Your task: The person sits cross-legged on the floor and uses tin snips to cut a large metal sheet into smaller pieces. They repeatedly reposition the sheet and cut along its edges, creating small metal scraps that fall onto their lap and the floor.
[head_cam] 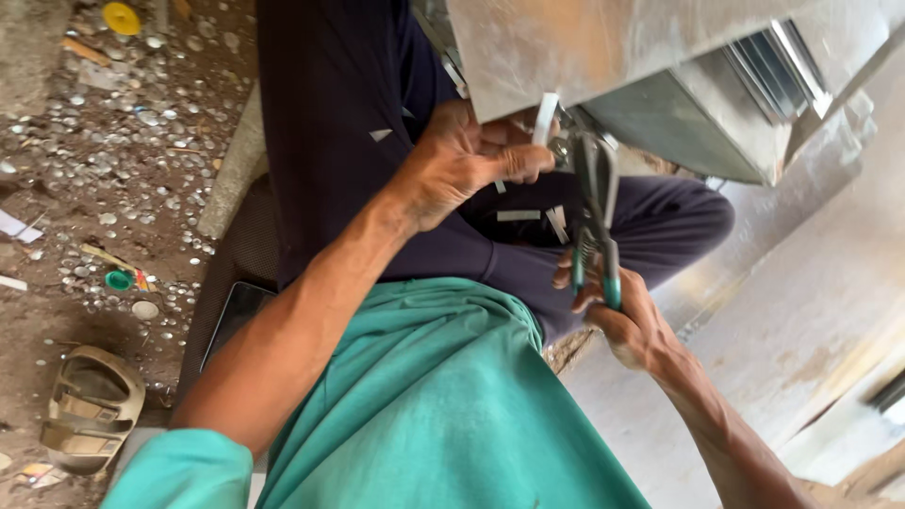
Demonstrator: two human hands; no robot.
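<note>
While the left hand [471,160] pinches a metal strip [545,118], the right hand [617,316] apparently squeezes snips [596,207].

This looks like a rough sheet-metal workshop, worked at floor level. The bare dirt floor [57,311] is strewn with small round punched metal discs [141,123], scrap slivers and a few coloured plastic caps [121,17]. A bent grey sheet-metal box [603,47] with folded edges hangs over the lap, green-handled tin snips [596,226] at its edge. A worn tan sandal [90,407] lies on the dirt beside a stained concrete wall [801,311].
</note>
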